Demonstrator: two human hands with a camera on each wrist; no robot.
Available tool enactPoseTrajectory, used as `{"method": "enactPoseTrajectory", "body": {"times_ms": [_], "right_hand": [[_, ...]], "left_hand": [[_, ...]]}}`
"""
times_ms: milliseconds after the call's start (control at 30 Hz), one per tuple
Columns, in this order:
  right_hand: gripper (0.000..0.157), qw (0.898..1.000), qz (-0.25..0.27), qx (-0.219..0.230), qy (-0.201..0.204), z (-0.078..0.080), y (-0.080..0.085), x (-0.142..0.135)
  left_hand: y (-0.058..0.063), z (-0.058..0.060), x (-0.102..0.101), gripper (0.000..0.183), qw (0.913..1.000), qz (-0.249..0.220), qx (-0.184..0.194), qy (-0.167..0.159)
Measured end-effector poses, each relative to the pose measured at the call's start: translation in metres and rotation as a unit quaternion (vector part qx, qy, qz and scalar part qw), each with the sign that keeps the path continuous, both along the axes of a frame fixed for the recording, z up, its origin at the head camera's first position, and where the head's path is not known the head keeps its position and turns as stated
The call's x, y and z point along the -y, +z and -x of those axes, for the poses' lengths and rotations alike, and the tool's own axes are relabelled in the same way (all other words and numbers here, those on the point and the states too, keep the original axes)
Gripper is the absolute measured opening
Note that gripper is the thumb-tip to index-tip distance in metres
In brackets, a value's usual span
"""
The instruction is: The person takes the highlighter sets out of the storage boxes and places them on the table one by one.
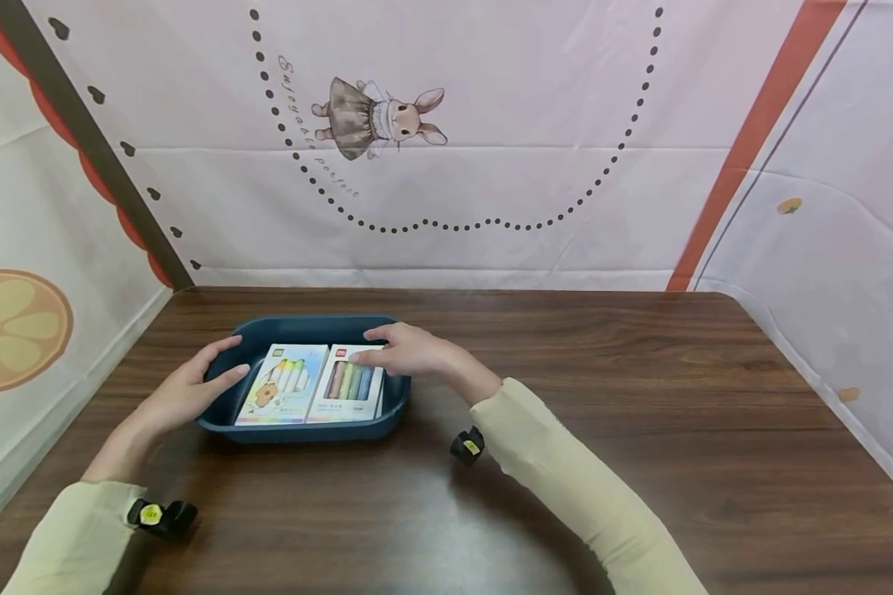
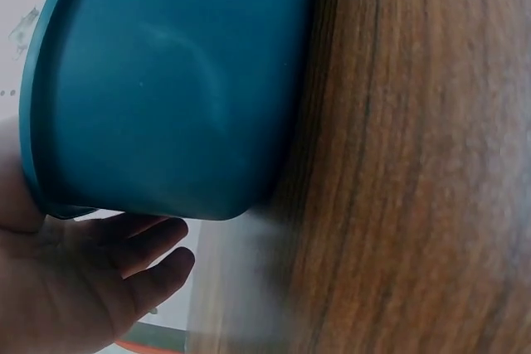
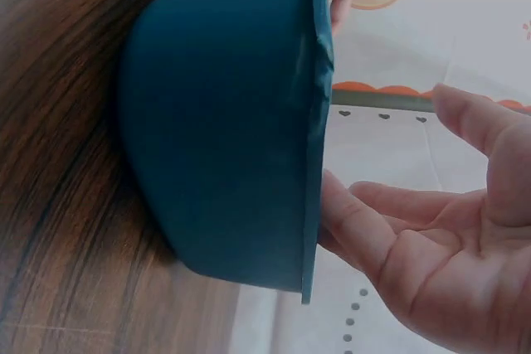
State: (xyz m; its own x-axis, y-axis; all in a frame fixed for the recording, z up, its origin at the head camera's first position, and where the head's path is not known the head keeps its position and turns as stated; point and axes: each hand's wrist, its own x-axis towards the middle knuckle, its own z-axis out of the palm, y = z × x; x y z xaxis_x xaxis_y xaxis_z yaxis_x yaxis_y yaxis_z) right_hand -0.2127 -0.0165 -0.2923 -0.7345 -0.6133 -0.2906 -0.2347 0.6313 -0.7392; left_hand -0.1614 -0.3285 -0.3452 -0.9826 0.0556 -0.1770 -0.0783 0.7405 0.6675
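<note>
A dark blue plastic basin [image 1: 305,433] sits on the wooden table toward the left. Two flat white boxes lie in it side by side: one printed with a small bear and coloured sticks [image 1: 281,387], the other with a panel of pastel sticks [image 1: 346,384]. At the basin's left end my left hand [image 1: 186,388] holds the rim, thumb inside and other fingers along the outside. My right hand [image 1: 409,351] reaches over the right end, thumb and fingers spread above the box with the pastel sticks. In the right wrist view its fingers [image 3: 365,221] pass behind the rim; contact with the box is hidden.
Brown wood tabletop [image 1: 603,413] extends to the right and in front of the basin. A pale printed cloth [image 1: 528,99] with a rabbit figure hangs behind and on both sides. Black wrist devices [image 1: 165,518] are on both sleeves.
</note>
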Motion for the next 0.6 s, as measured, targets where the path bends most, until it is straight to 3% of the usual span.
{"method": "enactPoseTrajectory", "body": {"times_ms": [233, 600], "right_hand": [[0.062, 0.999, -0.043, -0.019, 0.016, 0.0, -0.001, 0.008], [0.056, 0.998, -0.065, 0.002, -0.01, 0.0, -0.003, 0.02]], "left_hand": [[0.0, 0.001, -0.001, 0.078, 1.0, -0.002, 0.004, -0.005], [-0.002, 0.002, -0.003, 0.079, 0.9999, 0.011, -0.004, -0.003]]}}
